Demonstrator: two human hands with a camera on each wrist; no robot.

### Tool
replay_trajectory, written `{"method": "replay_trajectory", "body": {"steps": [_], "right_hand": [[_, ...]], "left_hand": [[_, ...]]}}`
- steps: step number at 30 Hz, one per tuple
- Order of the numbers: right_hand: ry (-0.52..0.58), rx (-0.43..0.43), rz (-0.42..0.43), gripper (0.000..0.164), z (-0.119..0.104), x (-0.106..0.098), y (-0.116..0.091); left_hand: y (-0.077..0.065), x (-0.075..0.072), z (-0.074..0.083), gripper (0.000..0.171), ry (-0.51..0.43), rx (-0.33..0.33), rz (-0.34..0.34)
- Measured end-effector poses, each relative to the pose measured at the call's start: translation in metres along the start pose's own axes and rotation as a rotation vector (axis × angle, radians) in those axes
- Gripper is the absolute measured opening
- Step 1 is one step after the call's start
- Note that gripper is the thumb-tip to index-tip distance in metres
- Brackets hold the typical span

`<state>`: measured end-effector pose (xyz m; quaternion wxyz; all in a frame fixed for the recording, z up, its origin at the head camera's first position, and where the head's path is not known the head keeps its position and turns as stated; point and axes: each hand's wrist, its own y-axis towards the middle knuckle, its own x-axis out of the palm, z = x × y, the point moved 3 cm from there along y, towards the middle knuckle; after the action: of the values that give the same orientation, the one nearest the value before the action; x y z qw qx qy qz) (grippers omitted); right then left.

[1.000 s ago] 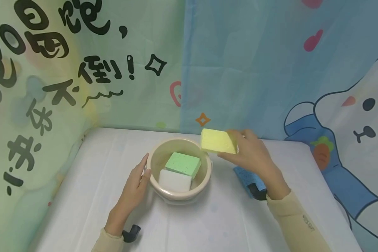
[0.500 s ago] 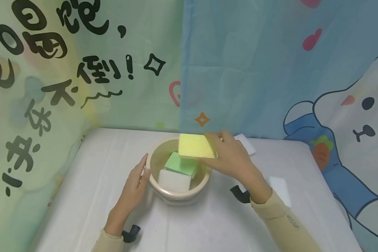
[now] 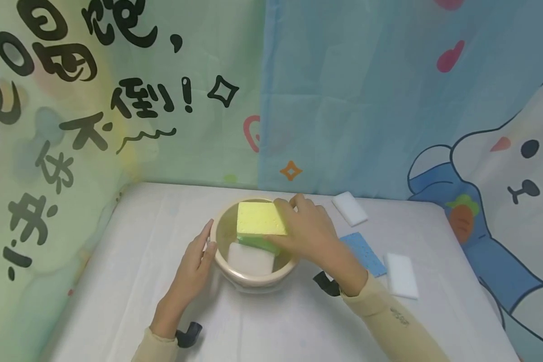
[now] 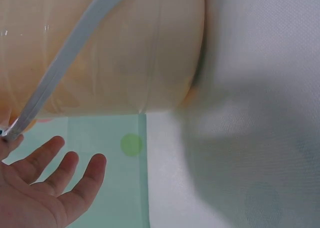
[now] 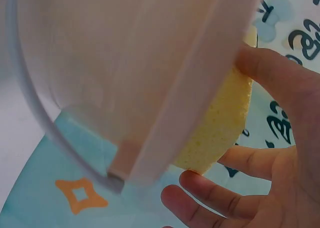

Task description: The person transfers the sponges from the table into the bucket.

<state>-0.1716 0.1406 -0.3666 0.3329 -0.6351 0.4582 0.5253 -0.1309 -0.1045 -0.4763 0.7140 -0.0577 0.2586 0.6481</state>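
Note:
A cream bucket (image 3: 249, 281) with a grey handle (image 4: 70, 53) stands on the table. My left hand (image 3: 193, 266) rests against its left rim, the fingers spread and nearly straight in the left wrist view. My right hand (image 3: 309, 229) pinches a yellow sponge (image 3: 259, 218) between thumb and fingers. In the head view the sponge is at the bucket's mouth, over a green sponge (image 3: 255, 243); I cannot tell whether the two touch. A white sponge block (image 3: 250, 260) lies inside nearer the front. In the right wrist view the bucket's rim partly hides the yellow sponge (image 5: 220, 118).
Right of the bucket, a blue sponge (image 3: 363, 253) lies partly behind my right forearm. One white pad (image 3: 350, 208) is near the table's back edge and another white pad (image 3: 401, 275) farther right. A printed cloth backdrop (image 3: 335, 100) rises behind the white-covered table (image 3: 289, 322).
My right hand has carried the yellow sponge left and down from beside the rim into the bucket's mouth. The blue sponge and white pads show more fully now. My left hand has stayed.

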Motion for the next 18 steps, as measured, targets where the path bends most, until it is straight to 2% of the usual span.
{"method": "replay_trajectory", "body": {"steps": [6, 11, 14, 18], "right_hand": [[-0.087, -0.028, 0.003, 0.075, -0.004, 0.01, 0.001], [-0.141, -0.055, 0.022, 0.069, -0.005, 0.012, -0.001], [-0.148, -0.075, 0.022, 0.058, -0.005, 0.011, -0.002], [-0.184, -0.118, 0.003, 0.036, -0.006, 0.012, -0.004]], "left_hand": [[0.001, 0.001, 0.0, 0.055, 0.002, 0.009, -0.002], [0.001, 0.0, 0.001, 0.054, 0.0, 0.012, -0.002], [0.001, -0.001, 0.002, 0.054, -0.001, 0.005, -0.003], [0.001, -0.001, 0.001, 0.055, 0.001, 0.0, -0.002]]}}
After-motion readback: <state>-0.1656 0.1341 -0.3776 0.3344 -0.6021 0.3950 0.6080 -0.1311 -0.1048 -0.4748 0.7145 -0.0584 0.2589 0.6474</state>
